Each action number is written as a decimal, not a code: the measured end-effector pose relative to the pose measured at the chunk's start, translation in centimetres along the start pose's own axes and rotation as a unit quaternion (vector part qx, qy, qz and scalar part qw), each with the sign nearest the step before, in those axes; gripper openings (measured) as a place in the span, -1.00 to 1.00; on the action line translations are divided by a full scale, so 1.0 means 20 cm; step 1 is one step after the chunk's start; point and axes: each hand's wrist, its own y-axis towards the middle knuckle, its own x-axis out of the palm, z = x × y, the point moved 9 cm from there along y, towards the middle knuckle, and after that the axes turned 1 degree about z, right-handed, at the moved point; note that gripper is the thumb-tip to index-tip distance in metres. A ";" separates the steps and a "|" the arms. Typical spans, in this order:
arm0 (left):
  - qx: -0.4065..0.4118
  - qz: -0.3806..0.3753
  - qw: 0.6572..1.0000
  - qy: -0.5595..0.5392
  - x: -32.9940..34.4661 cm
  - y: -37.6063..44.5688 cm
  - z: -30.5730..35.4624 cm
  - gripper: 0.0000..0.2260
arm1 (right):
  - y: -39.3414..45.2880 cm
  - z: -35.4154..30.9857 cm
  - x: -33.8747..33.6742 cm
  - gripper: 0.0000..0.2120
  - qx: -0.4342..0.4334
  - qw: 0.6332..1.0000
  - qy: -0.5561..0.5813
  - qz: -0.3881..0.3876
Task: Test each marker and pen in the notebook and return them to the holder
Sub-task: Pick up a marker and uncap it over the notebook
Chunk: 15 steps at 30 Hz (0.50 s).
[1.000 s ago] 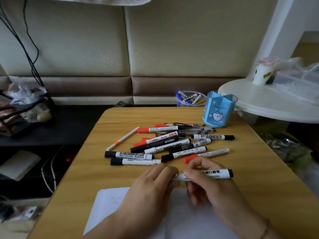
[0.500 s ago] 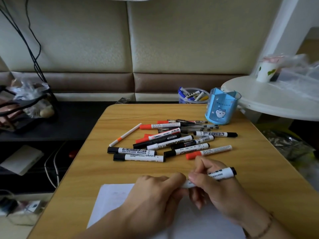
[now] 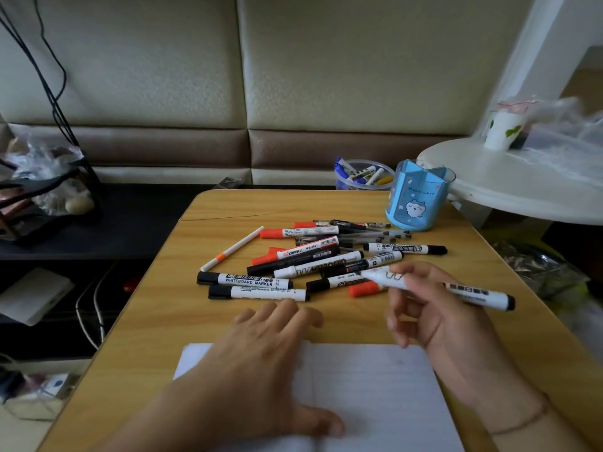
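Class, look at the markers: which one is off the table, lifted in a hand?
The white marker with a black end, gripped by the right hand; every other marker lies on the table.

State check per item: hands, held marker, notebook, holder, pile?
right hand: grips a marker
marker: held above table, cap state unclear
left hand: flat on notebook, fingers straight
notebook: open, page looks blank
blue holder: upright, looks empty
marker pile: lying loose on table
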 end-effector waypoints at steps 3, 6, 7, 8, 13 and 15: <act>-0.044 -0.017 0.996 0.078 0.00 0.00 -0.02 -0.21 | -0.03 0.04 0.06 -0.84 0.004 0.995 -0.097 0.001; -0.063 -0.016 0.993 0.098 0.02 0.01 -0.03 -0.24 | -0.05 0.10 0.08 -0.71 -0.004 0.996 -0.090 0.021; -0.068 -0.015 0.993 0.093 0.02 0.00 -0.03 -0.24 | -0.05 0.12 0.10 -0.67 -0.002 0.996 -0.085 0.025; -0.070 -0.015 0.994 0.086 0.03 0.00 -0.03 -0.24 | -0.05 0.13 0.11 -0.65 -0.004 0.996 -0.082 0.026; -0.076 0.036 0.996 0.020 0.03 0.02 -0.08 -0.34 | 0.04 0.12 0.07 -0.66 -0.034 0.995 -0.081 0.044; -0.071 0.053 0.996 -0.006 0.03 0.03 -0.09 -0.33 | 0.07 0.12 0.06 -0.66 -0.038 0.995 -0.086 0.043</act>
